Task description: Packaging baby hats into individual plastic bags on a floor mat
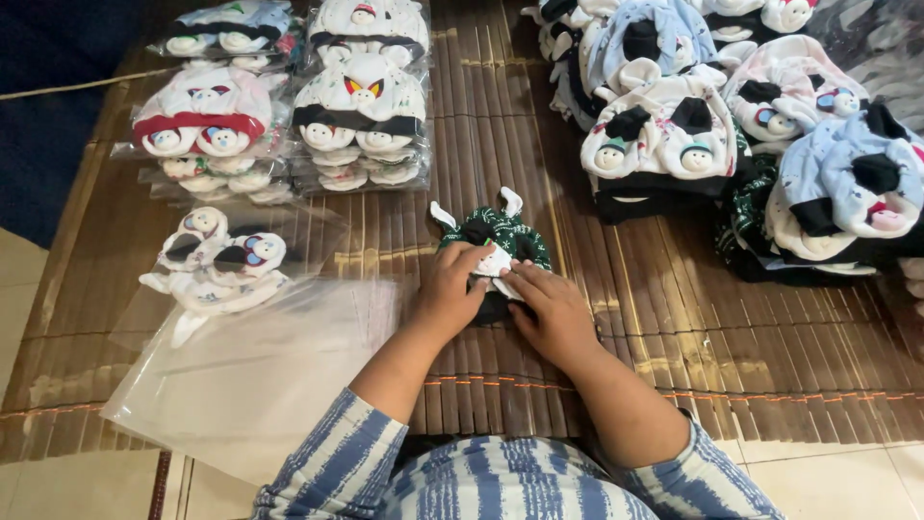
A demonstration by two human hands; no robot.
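A small dark green patterned baby set [500,236] with white tips and a white snowman-like piece lies on the bamboo mat [654,327] in the middle. My left hand [448,289] presses on its near left side, fingers curled over the fabric. My right hand [549,306] rests on its near right side, fingertips touching the white piece. Both hands hold the set flat against the mat.
A stack of clear plastic bags [260,366] lies at the near left. A bagged white set [217,260] sits just beyond it. Bagged sets [361,96] are stacked at the far left. Unbagged sets [664,135] are heaped at the far right.
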